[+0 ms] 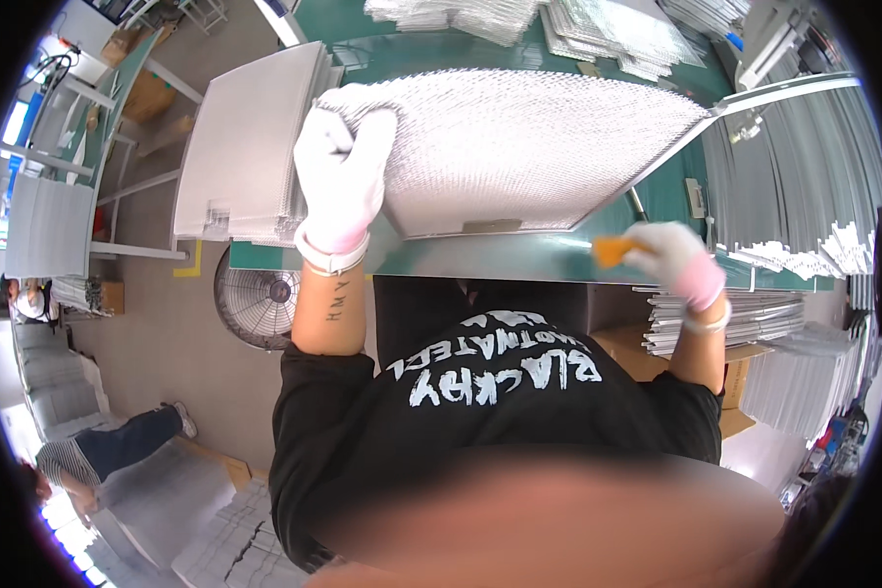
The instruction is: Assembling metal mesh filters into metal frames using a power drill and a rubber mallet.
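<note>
My left hand (341, 171), in a white glove, is closed on the upper left corner of a silvery mesh panel (539, 147). The panel stands tilted up over the green worktable (441, 257), and a thin metal frame strip (661, 162) runs along its right side. In my gloved right hand (678, 263) is a small orange flat tool, perhaps a scraper (612, 252). It is held over the table's near edge, to the right of the panel's lower edge and apart from it. My right fingers are slightly blurred.
A stack of pale panels (245, 147) stands left of the mesh. Mesh sheets (617, 34) lie at the back. Long grey strips (794, 176) fill the right side. A floor fan (257, 302) sits below left; another person (118, 446) is farther off.
</note>
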A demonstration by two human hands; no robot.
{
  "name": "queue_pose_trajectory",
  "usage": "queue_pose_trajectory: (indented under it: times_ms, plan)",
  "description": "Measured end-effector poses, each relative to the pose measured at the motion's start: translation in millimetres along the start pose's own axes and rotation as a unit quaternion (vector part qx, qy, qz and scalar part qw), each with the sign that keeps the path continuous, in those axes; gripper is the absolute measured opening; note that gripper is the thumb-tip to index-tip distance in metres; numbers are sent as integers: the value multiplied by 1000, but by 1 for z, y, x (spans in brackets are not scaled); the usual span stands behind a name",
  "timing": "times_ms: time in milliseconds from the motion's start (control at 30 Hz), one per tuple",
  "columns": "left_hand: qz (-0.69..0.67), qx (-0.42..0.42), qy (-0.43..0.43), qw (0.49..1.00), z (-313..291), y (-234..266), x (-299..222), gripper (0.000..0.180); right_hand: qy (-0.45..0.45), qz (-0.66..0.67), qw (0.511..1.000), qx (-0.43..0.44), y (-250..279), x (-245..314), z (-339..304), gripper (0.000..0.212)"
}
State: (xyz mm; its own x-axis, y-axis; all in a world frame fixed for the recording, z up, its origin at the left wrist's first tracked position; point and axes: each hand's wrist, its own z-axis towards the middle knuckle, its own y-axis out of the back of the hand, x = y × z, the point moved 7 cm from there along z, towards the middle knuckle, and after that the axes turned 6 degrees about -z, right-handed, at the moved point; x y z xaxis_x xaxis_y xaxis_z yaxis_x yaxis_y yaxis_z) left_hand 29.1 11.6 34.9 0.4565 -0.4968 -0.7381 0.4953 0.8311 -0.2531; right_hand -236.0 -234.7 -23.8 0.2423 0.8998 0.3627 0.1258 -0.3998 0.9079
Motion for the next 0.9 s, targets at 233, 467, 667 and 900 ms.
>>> queue_pose_trajectory:
  times_ms: [233,467,667,900]
  plan:
    - [24,27,48,998,6,1,23,36,206,-192,957,-75,-84,151,101,15]
    - [-60,-10,101,993,3,-7,16,36,138,-231,958,101,-143,189,165,18]
    - [-60,27,82,994,5,0,28,35,281,-143,942,-118,-116,155,128,9]
    - [-61,32,37,997,-2,-1,6,33,-139,441,631,-623,-70,-89,-37,15]
